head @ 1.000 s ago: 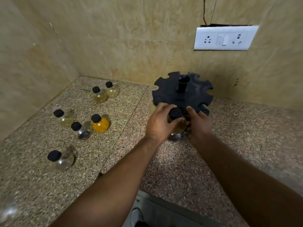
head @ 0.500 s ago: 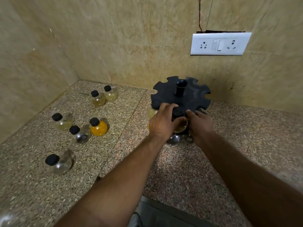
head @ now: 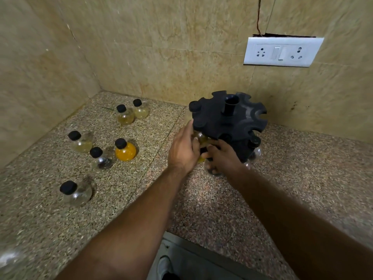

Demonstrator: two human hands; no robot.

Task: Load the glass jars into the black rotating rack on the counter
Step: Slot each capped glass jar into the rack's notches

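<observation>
The black rotating rack [head: 228,120] stands on the counter by the back wall. Both hands hold an amber-filled glass jar [head: 202,139] at the rack's near-left edge, just under the top disc. My left hand [head: 182,151] grips it from the left, and my right hand [head: 223,158] holds it from below and right. The jar's cap is hidden. More jars hang in the rack: one at the right [head: 254,145], one low behind my right hand [head: 212,171], and a cap [head: 195,107] sits in a top slot.
Several loose black-capped jars stand on the granite counter [head: 201,209] to the left: an orange one [head: 125,150], a dark-bottomed one [head: 101,159], pale ones [head: 81,142] [head: 125,117] [head: 140,109] and a clear one [head: 76,191]. A socket plate [head: 282,51] is on the wall.
The jar in both hands has moved from in front of the rack up to its near-left edge, under the top disc. The loose jars have stayed put.
</observation>
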